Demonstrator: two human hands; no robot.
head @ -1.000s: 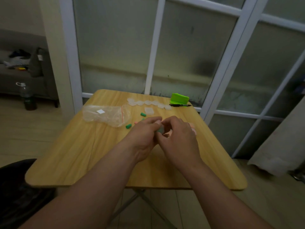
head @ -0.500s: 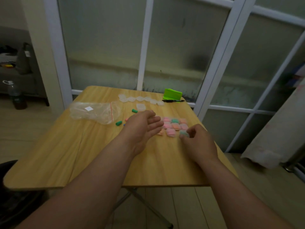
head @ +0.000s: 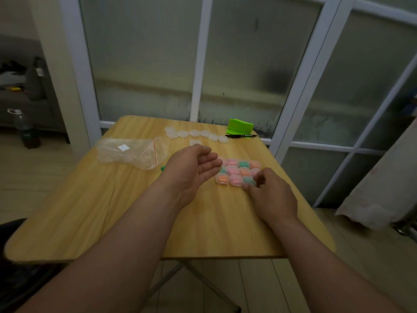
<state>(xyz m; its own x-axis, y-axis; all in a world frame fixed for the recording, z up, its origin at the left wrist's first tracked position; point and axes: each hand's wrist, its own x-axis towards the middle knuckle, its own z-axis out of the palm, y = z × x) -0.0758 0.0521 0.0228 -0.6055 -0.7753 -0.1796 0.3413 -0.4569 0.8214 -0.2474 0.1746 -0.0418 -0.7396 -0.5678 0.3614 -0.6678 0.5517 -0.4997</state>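
Setting item: teal case (head: 249,180), at the near-right corner of the filled-case grid (head: 237,171) on the table (head: 112,211). Head view: your right hand (head: 272,196) pinches it with curled fingertips. Your left hand (head: 195,169) hovers beside the grid, fingers relaxed and nearly straight. Square the case flush to its neighbours before letting go. Obscured: grid's left edge, behind the left fingers. Case contents blurred.
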